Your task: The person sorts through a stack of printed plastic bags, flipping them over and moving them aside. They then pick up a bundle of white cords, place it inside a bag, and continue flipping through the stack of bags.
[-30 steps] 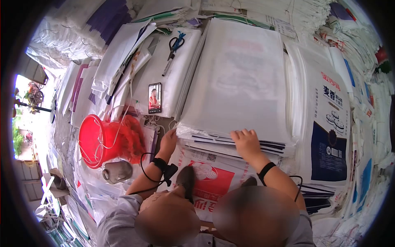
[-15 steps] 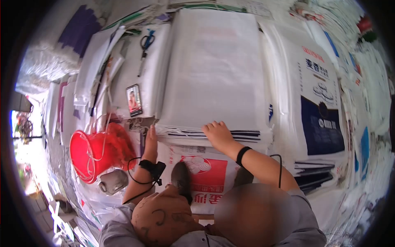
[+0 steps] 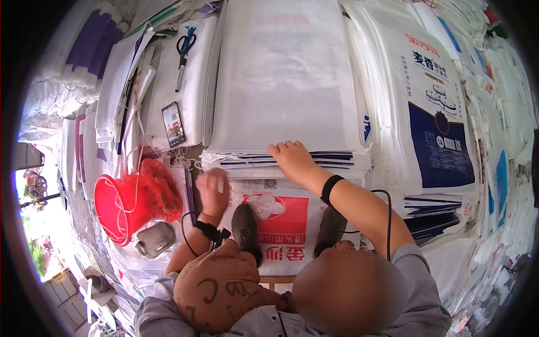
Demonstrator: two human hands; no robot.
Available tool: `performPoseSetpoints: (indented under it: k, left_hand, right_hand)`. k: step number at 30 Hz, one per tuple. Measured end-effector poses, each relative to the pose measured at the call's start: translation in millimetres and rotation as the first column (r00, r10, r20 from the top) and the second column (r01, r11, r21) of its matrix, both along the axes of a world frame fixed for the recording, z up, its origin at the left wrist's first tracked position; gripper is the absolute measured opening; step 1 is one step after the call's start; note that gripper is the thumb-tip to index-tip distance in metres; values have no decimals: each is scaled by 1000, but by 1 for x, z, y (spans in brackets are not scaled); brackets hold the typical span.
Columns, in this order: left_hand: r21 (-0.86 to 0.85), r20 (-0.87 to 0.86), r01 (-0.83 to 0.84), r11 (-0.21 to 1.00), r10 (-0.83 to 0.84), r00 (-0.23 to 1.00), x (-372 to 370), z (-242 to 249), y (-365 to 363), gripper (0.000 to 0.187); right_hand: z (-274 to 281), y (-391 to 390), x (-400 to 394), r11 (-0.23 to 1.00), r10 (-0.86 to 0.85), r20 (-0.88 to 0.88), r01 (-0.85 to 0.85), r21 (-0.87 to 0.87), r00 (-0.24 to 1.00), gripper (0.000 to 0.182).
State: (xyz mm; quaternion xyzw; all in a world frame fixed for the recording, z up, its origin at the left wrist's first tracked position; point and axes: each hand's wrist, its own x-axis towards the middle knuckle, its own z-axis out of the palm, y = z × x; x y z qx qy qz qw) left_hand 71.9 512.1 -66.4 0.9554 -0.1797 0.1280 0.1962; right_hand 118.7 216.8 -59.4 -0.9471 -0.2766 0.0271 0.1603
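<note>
A stack of white woven bags [image 3: 286, 90] lies flat in front of me, its near edge showing dark printed layers. My right hand [image 3: 292, 160] is at the middle of that edge, fingers bent over the top bag and closed on its border; the thumb is hidden. My left hand [image 3: 213, 190] is raised just off the stack's near left corner, apart from it. Its fingers are curled in, slightly blurred, with a small white patch showing among them. Whether it holds anything is not visible.
Left of the stack lie a phone [image 3: 173, 124] and scissors [image 3: 185, 42] on other white bags. A red bucket [image 3: 115, 210] and a translucent jug [image 3: 156, 240] stand nearer. At right is a printed bag pile [image 3: 441, 146]. Shoes [image 3: 245, 230] rest on a red-printed bag [image 3: 275, 224].
My left hand has left the stack's corner, moved slightly towards me and curled its fingers. My right hand keeps its place on the near edge. The view has shifted slightly.
</note>
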Motion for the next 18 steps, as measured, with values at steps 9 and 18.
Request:
performPoseSetpoints:
  k: [9,18]
  left_hand:
    - [113,-200,426,898,-399,895,5,10,-57,51]
    - [213,-325,365,906,-287,901,1,-20,-59,44]
  right_hand:
    - [-4,1,-2,1000,4,67,-5,14,998,24]
    - [-12,8,-17,998,40,99,-45,47,994,22]
